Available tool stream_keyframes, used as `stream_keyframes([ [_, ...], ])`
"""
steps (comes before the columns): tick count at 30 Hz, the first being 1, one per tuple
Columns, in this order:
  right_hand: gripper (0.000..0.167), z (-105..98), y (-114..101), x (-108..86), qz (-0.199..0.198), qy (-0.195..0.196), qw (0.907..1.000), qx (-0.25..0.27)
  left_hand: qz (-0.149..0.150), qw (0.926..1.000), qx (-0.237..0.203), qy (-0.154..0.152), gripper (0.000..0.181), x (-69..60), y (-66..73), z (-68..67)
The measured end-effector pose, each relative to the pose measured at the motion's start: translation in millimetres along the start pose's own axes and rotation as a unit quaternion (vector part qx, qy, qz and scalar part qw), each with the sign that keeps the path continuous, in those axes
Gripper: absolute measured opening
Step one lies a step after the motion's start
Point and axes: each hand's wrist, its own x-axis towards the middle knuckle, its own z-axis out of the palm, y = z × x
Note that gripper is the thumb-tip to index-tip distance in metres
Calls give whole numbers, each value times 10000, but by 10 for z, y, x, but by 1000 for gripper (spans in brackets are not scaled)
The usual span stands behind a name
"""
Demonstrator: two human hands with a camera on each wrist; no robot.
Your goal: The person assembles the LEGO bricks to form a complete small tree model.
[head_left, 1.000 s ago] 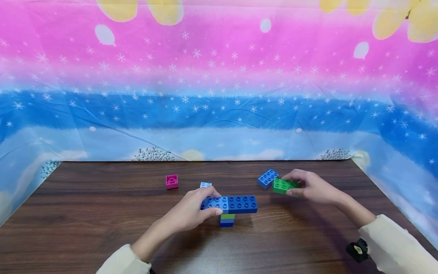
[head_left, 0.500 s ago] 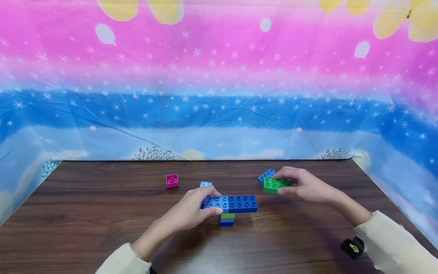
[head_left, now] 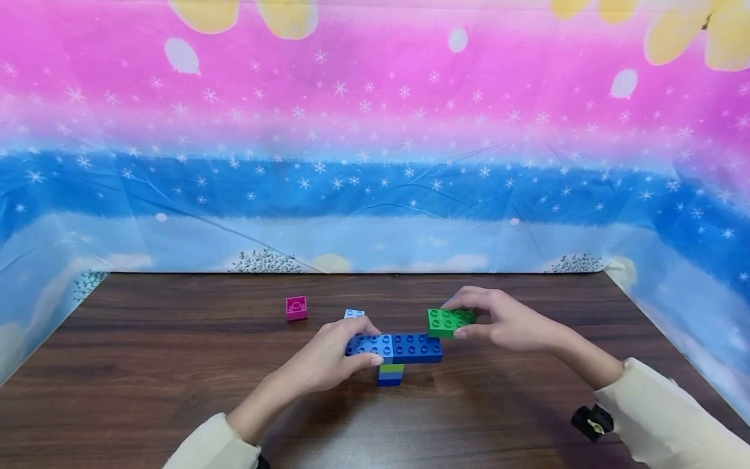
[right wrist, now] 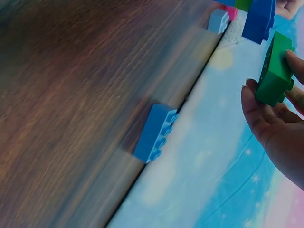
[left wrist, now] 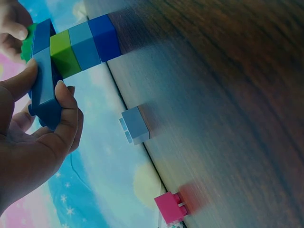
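My left hand [head_left: 334, 355] grips a medium-blue toy building brick [head_left: 369, 346] between thumb and fingers. This brick lies end to end with a dark blue brick [head_left: 417, 349], both on top of a short column [head_left: 390, 374] of lime, light blue and blue bricks. The column stands upright on the table. My right hand [head_left: 510, 320] pinches a green brick [head_left: 450, 322], studs up. In the right wrist view, the green brick [right wrist: 276, 71] is apart from the dark blue brick [right wrist: 259, 21], near its right end.
On the wooden table [head_left: 176, 365], a pink brick [head_left: 296, 308] lies on its side at the back left. A small light blue brick [head_left: 354, 313] stands behind my left hand. A blue brick [right wrist: 156, 134], mostly hidden in the head view, lies behind my right hand. Patterned cloth [head_left: 375, 195] borders the table.
My right hand has carried the green brick leftward, from beside the loose blue brick to near the right end of the dark blue brick. The left hand keeps its grip in place.
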Motion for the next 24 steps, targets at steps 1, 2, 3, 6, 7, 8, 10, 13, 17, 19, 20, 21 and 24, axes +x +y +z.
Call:
stream_keyframes([
  [1, 33, 4, -18, 8, -53, -10, 10000, -14, 9, 10000, 4, 0, 22, 0, 0, 1],
  [2, 32, 9, -35, 16, -104, -12, 9999, -33, 20, 10000, 8, 2, 22, 0, 0, 2],
  [3, 32, 14, -51, 23, -147, -13, 9999, -47, 28, 10000, 10, 6, 22, -1, 0, 3],
  [6, 32, 32, -89, 44, -239, -22, 9997, -51, 36, 10000, 10, 13, 22, 0, -3, 7],
  [7, 33, 39, -102, 49, -257, -24, 9997, -51, 38, 10000, 9, 15, 22, 0, -5, 8],
  [8, 33, 46, -115, 55, -254, -29, 9997, -40, 35, 10000, 4, 14, 22, 1, -6, 9],
  [10, 33, 64, -142, 68, -254, -59, 9997, -21, 31, 10000, -4, 11, 22, 3, -7, 10],
  [13, 34, 92, -185, 91, -262, -95, 9996, -32, 28, 10000, -12, 6, 21, 4, -7, 10],
  [17, 33, 136, -240, 124, -296, -125, 9995, -65, 40, 10000, -31, -14, 21, 5, -6, 10],
  [19, 33, 162, -258, 140, -307, -138, 9994, -56, 42, 10000, -54, -38, 20, 4, -7, 9],
  [20, 33, 176, -265, 148, -318, -151, 9994, -35, 38, 10000, -70, -50, 20, 4, -7, 8],
  [21, 33, 189, -270, 156, -330, -165, 9993, -16, 34, 9999, -81, -60, 20, 4, -7, 7],
  [24, 33, 229, -282, 178, -381, -168, 9991, 24, 39, 9999, -103, -75, 20, 3, -8, 6],
])
